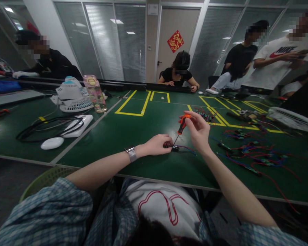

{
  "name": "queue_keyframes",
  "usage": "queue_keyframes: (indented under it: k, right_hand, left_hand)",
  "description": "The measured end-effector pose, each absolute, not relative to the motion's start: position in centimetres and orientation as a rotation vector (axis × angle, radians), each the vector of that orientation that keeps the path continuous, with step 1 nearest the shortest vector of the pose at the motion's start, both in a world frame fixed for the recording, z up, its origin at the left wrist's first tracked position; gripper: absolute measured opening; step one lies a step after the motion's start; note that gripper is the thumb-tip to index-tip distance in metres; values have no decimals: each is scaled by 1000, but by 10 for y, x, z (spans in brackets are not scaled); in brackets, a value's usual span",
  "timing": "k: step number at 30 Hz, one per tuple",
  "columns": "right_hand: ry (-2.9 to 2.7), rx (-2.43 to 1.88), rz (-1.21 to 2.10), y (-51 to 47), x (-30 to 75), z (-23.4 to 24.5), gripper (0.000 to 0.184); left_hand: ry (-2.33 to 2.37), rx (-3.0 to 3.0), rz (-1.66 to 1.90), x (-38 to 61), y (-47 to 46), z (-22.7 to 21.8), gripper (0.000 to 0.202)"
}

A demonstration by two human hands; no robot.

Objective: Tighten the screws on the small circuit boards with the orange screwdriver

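In my right hand (199, 131) is an orange and black screwdriver (184, 123), tilted with its shaft pointing down and left. Its tip meets a small dark electronic part (176, 148) on the green table, from which red and blue wires (188, 149) trail to the right. My left hand (159, 144), wearing a silver watch on its wrist, rests on the table with curled fingers closed on the left end of that part. The fingers partly hide it, so its full shape cannot be made out.
Several circuit boards with red and blue wires (246, 153) lie to the right. More wired boards (204, 115) sit farther back. On the left are a white fan (74, 99), a bottle (96, 95), black cables (48, 128) and a white mouse (52, 143). People are around the table.
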State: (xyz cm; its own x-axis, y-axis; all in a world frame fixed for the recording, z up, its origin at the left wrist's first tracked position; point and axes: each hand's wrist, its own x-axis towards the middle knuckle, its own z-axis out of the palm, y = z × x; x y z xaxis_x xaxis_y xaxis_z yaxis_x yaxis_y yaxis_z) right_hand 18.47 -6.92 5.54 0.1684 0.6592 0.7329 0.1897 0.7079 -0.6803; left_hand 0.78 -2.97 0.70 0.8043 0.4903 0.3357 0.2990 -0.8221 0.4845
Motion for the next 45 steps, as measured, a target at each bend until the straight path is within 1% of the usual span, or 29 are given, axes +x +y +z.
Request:
queue_keyframes:
  k: [3, 8, 10, 12, 14, 16, 24, 30, 36, 40, 45]
  right_hand:
    - [-1400, -795, 299, -68, 186, 56, 19]
    - [-1411, -829, 261, -67, 187, 55, 17]
    - [-1412, -819, 292, -67, 188, 53, 20]
    - [-1400, -773, 381, -67, 188, 52, 26]
    - [-1381, -716, 477, -67, 187, 52, 28]
    - [-1373, -703, 509, -68, 186, 53, 27]
    - [-1330, -742, 446, -64, 188, 53, 16]
    - [-1235, -644, 660, -60, 188, 53, 11]
    - [-1095, -565, 1001, -58, 190, 59, 24]
    - [-1184, -610, 1040, -58, 194, 57, 28]
    - [-1258, -622, 1087, -63, 190, 60, 28]
  left_hand:
    - [607, 2585, 638, 8, -30, 7, 9]
    - [600, 2577, 636, 8, -31, 9, 9]
    - [600, 2583, 641, 8, -31, 9, 9]
    - [596, 2588, 646, 8, -31, 8, 9]
    - [590, 2587, 648, 8, -31, 8, 8]
    - [586, 2586, 646, 8, -31, 8, 8]
    - [589, 2581, 662, 8, -30, 7, 8]
    - [610, 2572, 664, 8, -30, 7, 9]
    - [594, 2572, 671, 8, -31, 6, 8]
    - [590, 2561, 660, 7, -30, 7, 9]
    - [580, 2565, 659, 7, -30, 7, 9]
